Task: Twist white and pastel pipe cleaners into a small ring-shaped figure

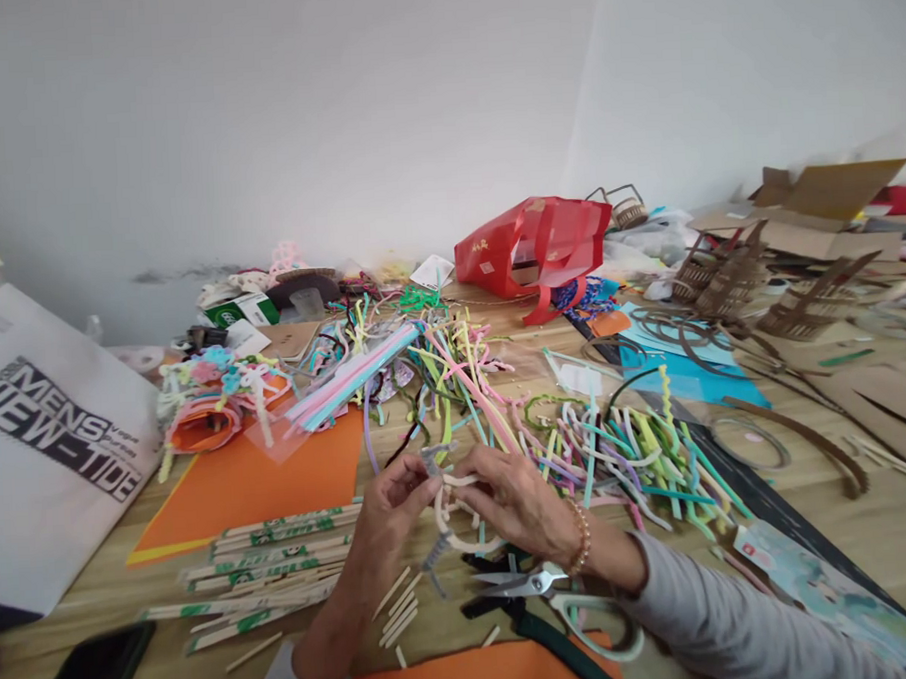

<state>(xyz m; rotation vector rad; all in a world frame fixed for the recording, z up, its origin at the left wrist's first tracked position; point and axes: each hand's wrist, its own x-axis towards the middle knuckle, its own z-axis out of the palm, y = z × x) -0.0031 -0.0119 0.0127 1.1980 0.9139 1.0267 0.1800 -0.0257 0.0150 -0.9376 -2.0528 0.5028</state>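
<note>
A white fuzzy pipe cleaner (pixel 441 515), bent into a ring, is held up over the table between my two hands. Short grey pipe cleaner pieces (pixel 435 552) are attached to it at the bottom and near the top. My left hand (pixel 394 507) pinches the ring's upper left side with thumb and index finger. On the other side, my right hand (pixel 516 502) has its fingers closed on the ring's upper part; its fingertips are partly hidden. Scissors with pale handles (pixel 597 628) lie below my right hand, across a dark-handled tool (pixel 561 647).
Loose coloured pipe cleaners (pixel 600 453) spread behind my hands. Paper-wrapped chopsticks (pixel 274 557) lie left, beside orange sheets (pixel 279 487) and a phone (pixel 96 670). A red bag (pixel 494 248) stands at the back, woven baskets (pixel 804 299) at right, a white bag (pixel 47 497) at left.
</note>
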